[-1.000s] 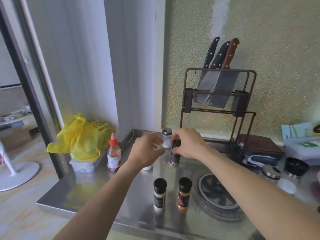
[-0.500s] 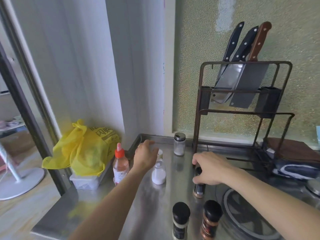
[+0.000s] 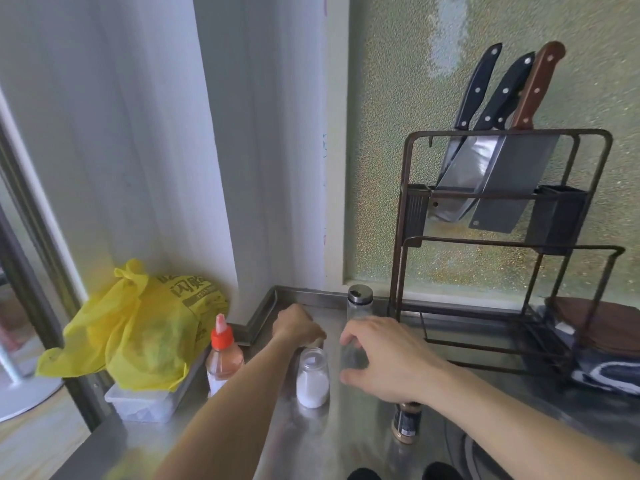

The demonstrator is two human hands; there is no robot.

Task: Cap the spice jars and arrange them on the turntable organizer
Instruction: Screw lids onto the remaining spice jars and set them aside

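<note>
Fingers (image 3: 349,336) of the right hand (image 3: 384,362) spread, holding nothing; left hand (image 3: 294,327) curls behind the uncapped glass jar of white powder (image 3: 312,379) (grip hidden). Silver-capped clear jar (image 3: 360,303) stands behind; turntable unseen, arranging outstanding.

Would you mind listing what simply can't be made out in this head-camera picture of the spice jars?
- Left hand: its curled fingers hide whatever they hold, perhaps a cap.
- Dark-labelled spice jar: its top sits under the right hand, so capped or not is unclear.
- Two black caps: cut off by the bottom edge.
- Turntable organizer: only a dark curved rim shows at the bottom right.
- Yellow plastic bag: print too blurred to read.
</note>
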